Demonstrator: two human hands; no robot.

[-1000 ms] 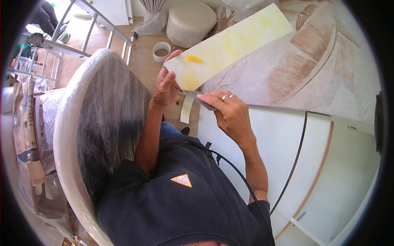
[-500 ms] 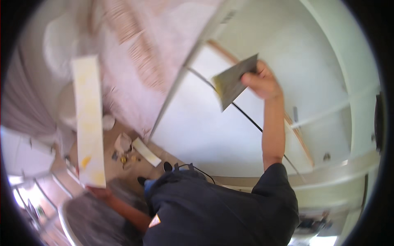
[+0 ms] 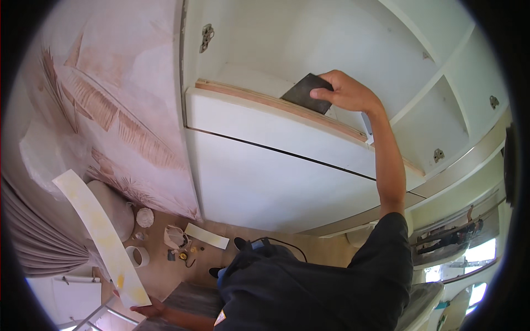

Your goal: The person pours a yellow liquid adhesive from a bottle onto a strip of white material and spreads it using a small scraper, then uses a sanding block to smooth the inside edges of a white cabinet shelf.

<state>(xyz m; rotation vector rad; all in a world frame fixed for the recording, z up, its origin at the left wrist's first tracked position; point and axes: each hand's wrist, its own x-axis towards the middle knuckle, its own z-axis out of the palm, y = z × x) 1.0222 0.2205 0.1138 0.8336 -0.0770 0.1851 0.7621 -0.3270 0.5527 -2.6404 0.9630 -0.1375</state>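
My right hand (image 3: 348, 92) is closed on a dark grey, flat glue spreader (image 3: 309, 94), thumb on its upper face. The spreader is held tilted at the bare wooden edge (image 3: 259, 102) of an open white cabinet (image 3: 309, 38); its lower side appears to meet that edge. My left hand (image 3: 149, 308), low on the left, grips the near end of a long white strip (image 3: 105, 237) with yellow glue-like patches. The strip slants up and away to the left, bending slightly. Part of the left hand is hidden behind the strip.
A white panel (image 3: 265, 171) lies below the wooden edge, beside a pink leaf-patterned wall (image 3: 110, 99). On the floor are a second white strip (image 3: 207, 236), a bag (image 3: 175, 236), a white bucket (image 3: 137, 256) and small tools. A grey curtain (image 3: 38, 231) hangs at the left.
My right hand has brought the spreader from above the white panel to the wooden edge. The strip in my left hand has swung lower and tilts more leftward; the view has turned.
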